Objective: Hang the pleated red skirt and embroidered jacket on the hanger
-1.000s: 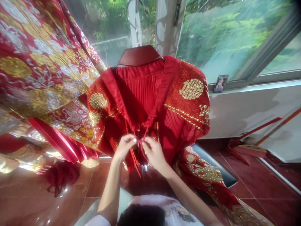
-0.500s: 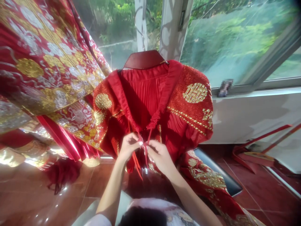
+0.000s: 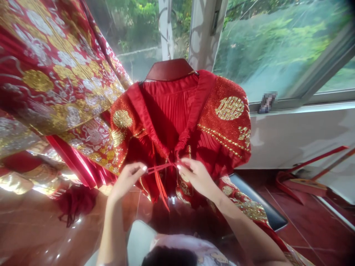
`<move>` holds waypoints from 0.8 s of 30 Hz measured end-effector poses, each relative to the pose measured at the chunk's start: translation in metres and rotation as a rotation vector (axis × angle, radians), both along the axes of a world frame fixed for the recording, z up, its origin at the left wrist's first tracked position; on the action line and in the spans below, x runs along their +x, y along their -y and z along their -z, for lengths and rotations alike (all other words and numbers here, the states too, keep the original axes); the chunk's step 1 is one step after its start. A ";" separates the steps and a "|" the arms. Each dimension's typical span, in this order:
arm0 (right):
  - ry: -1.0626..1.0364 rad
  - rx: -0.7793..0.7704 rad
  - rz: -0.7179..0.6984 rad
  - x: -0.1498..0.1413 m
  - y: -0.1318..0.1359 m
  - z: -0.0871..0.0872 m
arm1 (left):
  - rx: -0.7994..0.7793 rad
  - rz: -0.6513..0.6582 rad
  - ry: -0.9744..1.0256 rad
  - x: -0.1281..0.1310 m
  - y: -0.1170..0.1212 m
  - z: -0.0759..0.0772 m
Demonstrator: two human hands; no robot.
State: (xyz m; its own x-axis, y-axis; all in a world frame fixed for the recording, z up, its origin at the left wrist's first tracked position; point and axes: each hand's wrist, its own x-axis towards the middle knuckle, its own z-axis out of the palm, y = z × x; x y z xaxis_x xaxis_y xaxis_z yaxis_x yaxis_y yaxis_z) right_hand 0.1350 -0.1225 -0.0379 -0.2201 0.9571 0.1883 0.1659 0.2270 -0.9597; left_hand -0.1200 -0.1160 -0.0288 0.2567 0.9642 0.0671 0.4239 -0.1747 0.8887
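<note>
Cord of thin red fabric [image 3: 165, 166], pinched by left hand [image 3: 125, 181] and right hand [image 3: 199, 178]; uneven tugging could pucker the gathered red neckline [image 3: 186, 137].

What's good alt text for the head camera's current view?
A person's left hand and right hand hold a thin red cord stretched between them below the neckline of a red, gold-embroidered garment on a hanger before a window.

Seemingly a garment room: embroidered red clothes [image 3: 172, 114], tiled floor [image 3: 299, 221].
</note>
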 end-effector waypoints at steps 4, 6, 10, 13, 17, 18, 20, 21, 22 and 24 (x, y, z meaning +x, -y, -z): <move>0.050 0.013 0.026 -0.006 -0.001 0.001 | 0.030 -0.187 -0.425 -0.010 0.007 -0.008; 0.060 0.038 0.039 -0.013 -0.001 0.002 | 0.053 -0.227 -0.509 0.002 0.007 -0.007; 0.042 0.042 0.007 -0.023 -0.001 0.004 | 0.253 -0.120 -0.209 0.048 -0.005 0.000; 0.058 0.053 0.025 -0.022 -0.002 0.004 | 0.109 0.131 0.195 0.075 -0.016 0.010; 0.176 0.161 0.183 -0.007 -0.006 -0.007 | -0.010 0.050 0.350 0.073 -0.027 0.004; 0.206 0.221 0.234 -0.002 -0.007 -0.013 | 0.048 -0.006 0.344 0.067 -0.029 -0.004; 0.260 0.351 0.283 0.013 -0.010 -0.031 | 0.201 -0.109 0.291 0.050 -0.029 -0.029; 0.285 0.403 0.267 0.022 -0.011 -0.041 | 0.289 -0.158 0.240 0.041 -0.028 -0.044; 0.308 0.441 0.235 0.032 -0.014 -0.053 | 0.378 -0.205 0.176 0.032 -0.026 -0.058; 0.332 0.482 0.197 0.057 -0.021 -0.073 | 0.545 -0.300 0.045 0.013 -0.024 -0.085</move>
State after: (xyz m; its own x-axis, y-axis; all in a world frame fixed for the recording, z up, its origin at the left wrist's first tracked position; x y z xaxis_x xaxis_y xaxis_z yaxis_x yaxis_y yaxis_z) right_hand 0.1922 -0.1012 0.0356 -0.1688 0.8099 0.5618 0.5209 0.5572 -0.6467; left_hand -0.1073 -0.0920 0.0558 -0.0344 0.8178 0.5745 0.4889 -0.4876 0.7233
